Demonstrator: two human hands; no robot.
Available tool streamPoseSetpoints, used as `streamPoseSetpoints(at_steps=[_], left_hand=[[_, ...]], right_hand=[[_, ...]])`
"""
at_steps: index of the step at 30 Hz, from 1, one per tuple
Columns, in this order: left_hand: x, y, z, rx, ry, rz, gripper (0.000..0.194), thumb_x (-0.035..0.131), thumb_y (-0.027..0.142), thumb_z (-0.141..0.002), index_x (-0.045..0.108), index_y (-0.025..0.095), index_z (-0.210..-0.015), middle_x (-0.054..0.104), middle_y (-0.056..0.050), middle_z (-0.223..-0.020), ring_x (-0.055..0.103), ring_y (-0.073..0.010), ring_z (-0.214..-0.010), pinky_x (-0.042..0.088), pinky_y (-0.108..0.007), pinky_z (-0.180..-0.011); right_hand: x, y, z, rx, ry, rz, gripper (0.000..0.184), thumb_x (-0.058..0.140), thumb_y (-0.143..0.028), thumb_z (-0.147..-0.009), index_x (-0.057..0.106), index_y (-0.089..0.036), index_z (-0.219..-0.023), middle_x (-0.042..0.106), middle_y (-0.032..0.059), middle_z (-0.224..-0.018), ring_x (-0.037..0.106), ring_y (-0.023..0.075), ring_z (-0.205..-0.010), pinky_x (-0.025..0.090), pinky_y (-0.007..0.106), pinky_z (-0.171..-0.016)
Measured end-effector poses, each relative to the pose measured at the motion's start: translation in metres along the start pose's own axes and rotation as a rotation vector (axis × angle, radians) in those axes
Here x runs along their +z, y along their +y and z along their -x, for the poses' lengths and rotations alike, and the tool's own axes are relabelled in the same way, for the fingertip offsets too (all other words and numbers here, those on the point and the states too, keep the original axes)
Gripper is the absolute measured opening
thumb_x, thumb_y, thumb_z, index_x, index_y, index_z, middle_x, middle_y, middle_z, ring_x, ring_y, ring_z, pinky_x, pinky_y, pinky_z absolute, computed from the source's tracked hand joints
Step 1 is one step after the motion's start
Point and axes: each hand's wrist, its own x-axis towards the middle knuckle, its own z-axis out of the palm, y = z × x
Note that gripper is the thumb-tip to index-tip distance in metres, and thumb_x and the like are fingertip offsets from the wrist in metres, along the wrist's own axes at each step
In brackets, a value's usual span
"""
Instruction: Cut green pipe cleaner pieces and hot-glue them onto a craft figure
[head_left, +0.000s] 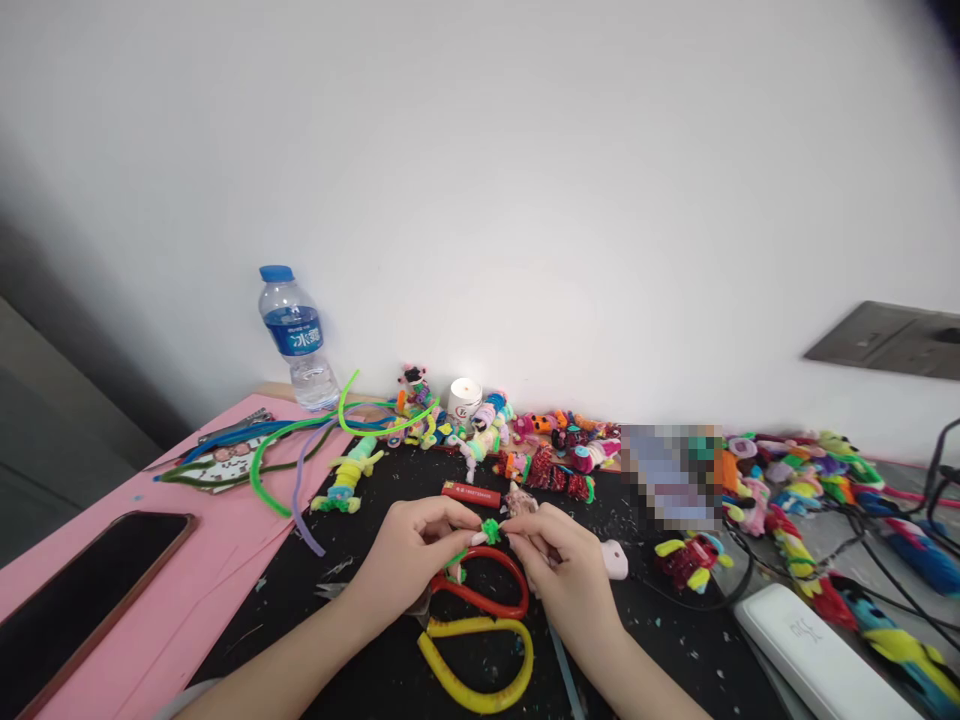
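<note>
My left hand [409,550] pinches a small curled piece of green pipe cleaner [491,531] between thumb and forefinger. A pale bit shows at its fingertips. From the other side, my right hand [566,565] has its thumb and forefinger closed at the edge of the same green piece. Below both hands lies a pair of scissors [476,703] with one red and one yellow handle; its blades point left under my left wrist. A further bit of green fuzz shows inside the red handle. Just behind the hands is a red lighter-like stick [471,495] with printing.
Pipe cleaners [311,480] and a yellow-green figure [349,475] lie left, near a phone [90,590]. Colourful pipe-cleaner figures [547,470] line the wall. A water bottle [296,340] leans there beside a paper cup [465,395]. Cables and a white power bank [814,640] are right.
</note>
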Motion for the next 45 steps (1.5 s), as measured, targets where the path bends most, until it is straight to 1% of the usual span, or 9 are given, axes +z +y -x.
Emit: streamPoseSetpoints(at_steps=[10, 17, 25, 28, 32, 37, 39, 42, 45], left_hand=[[0.0003, -0.0015, -0.0004, -0.021, 0.012, 0.036, 0.011, 0.065, 0.022, -0.069, 0.065, 0.012, -0.068, 0.06, 0.0, -0.05, 0.054, -0.0104, -0.04, 0.044, -0.019, -0.041], [0.0016, -0.0016, -0.0001, -0.029, 0.024, 0.063, 0.011, 0.067, 0.023, -0.068, 0.064, 0.012, -0.064, 0.06, 0.001, -0.049, 0.055, -0.0102, -0.041, 0.042, -0.019, -0.041], [0.0022, -0.0005, 0.001, -0.055, 0.029, 0.1, 0.012, 0.067, 0.023, -0.067, 0.063, 0.013, -0.065, 0.06, 0.002, -0.05, 0.054, -0.0094, -0.039, 0.042, -0.018, -0.04], [0.0028, 0.0001, 0.0011, -0.057, 0.036, 0.13, 0.011, 0.067, 0.023, -0.067, 0.063, 0.012, -0.068, 0.062, 0.001, -0.055, 0.054, -0.0089, -0.041, 0.043, -0.018, -0.041], [0.0023, -0.0019, -0.0007, -0.034, 0.018, 0.149, 0.014, 0.067, 0.024, -0.069, 0.064, 0.013, -0.076, 0.065, -0.002, -0.067, 0.056, -0.0099, -0.045, 0.047, -0.02, -0.044], [0.0004, -0.0018, -0.0022, -0.026, 0.009, 0.057, 0.017, 0.063, 0.027, -0.073, 0.064, 0.014, -0.083, 0.067, -0.003, -0.073, 0.058, -0.0115, -0.048, 0.049, -0.021, -0.046], [0.0003, 0.0004, -0.0011, -0.01, -0.015, 0.008, 0.017, 0.062, 0.028, -0.074, 0.064, 0.014, -0.084, 0.066, -0.003, -0.073, 0.058, -0.0117, -0.048, 0.049, -0.021, -0.047], [0.0009, 0.0039, 0.0017, 0.067, -0.067, -0.108, 0.016, 0.058, 0.029, -0.078, 0.064, 0.014, -0.081, 0.062, -0.001, -0.067, 0.057, -0.0117, -0.049, 0.047, -0.02, -0.047], [0.0014, 0.0057, 0.0038, 0.155, -0.08, -0.21, 0.015, 0.054, 0.024, -0.081, 0.065, 0.015, -0.076, 0.059, 0.001, -0.061, 0.056, -0.0108, -0.049, 0.044, -0.017, -0.046]], right_hand=[[0.002, 0.0001, 0.0017, 0.107, -0.018, -0.036, 0.013, 0.056, -0.017, -0.076, 0.068, -0.017, -0.071, 0.041, -0.0043, -0.053, 0.042, 0.0111, -0.049, 0.034, 0.022, -0.047], [0.0023, -0.0028, 0.0027, 0.112, -0.011, -0.045, 0.014, 0.056, -0.018, -0.077, 0.067, -0.017, -0.07, 0.041, -0.0043, -0.052, 0.042, 0.0114, -0.049, 0.034, 0.022, -0.048], [0.0051, -0.0032, 0.0048, 0.119, -0.007, -0.055, 0.013, 0.056, -0.017, -0.077, 0.066, -0.017, -0.07, 0.036, -0.0056, -0.051, 0.04, 0.0114, -0.049, 0.034, 0.023, -0.048], [0.0056, -0.0036, 0.0053, 0.133, 0.004, -0.051, 0.013, 0.055, -0.017, -0.077, 0.066, -0.017, -0.069, 0.037, -0.0055, -0.052, 0.04, 0.0115, -0.049, 0.034, 0.022, -0.048], [0.0051, -0.0024, 0.005, 0.143, 0.026, -0.029, 0.013, 0.055, -0.019, -0.077, 0.066, -0.017, -0.07, 0.04, -0.0048, -0.053, 0.041, 0.0114, -0.048, 0.035, 0.022, -0.047], [0.0028, -0.0019, 0.0031, 0.14, 0.069, -0.017, 0.013, 0.055, -0.02, -0.078, 0.065, -0.018, -0.069, 0.037, -0.0054, -0.052, 0.04, 0.0113, -0.048, 0.035, 0.022, -0.047], [0.0021, -0.0031, 0.0028, 0.134, 0.073, -0.015, 0.013, 0.055, -0.02, -0.078, 0.064, -0.018, -0.069, 0.036, -0.0054, -0.052, 0.039, 0.0113, -0.048, 0.035, 0.022, -0.047], [0.0026, -0.0049, 0.0035, 0.118, 0.045, -0.006, 0.013, 0.054, -0.019, -0.078, 0.065, -0.018, -0.071, 0.038, -0.0049, -0.053, 0.041, 0.0116, -0.048, 0.035, 0.022, -0.047], [0.004, -0.0056, 0.0046, 0.092, 0.021, -0.009, 0.013, 0.054, -0.018, -0.078, 0.065, -0.018, -0.072, 0.039, -0.0046, -0.054, 0.041, 0.0115, -0.048, 0.035, 0.022, -0.047]])
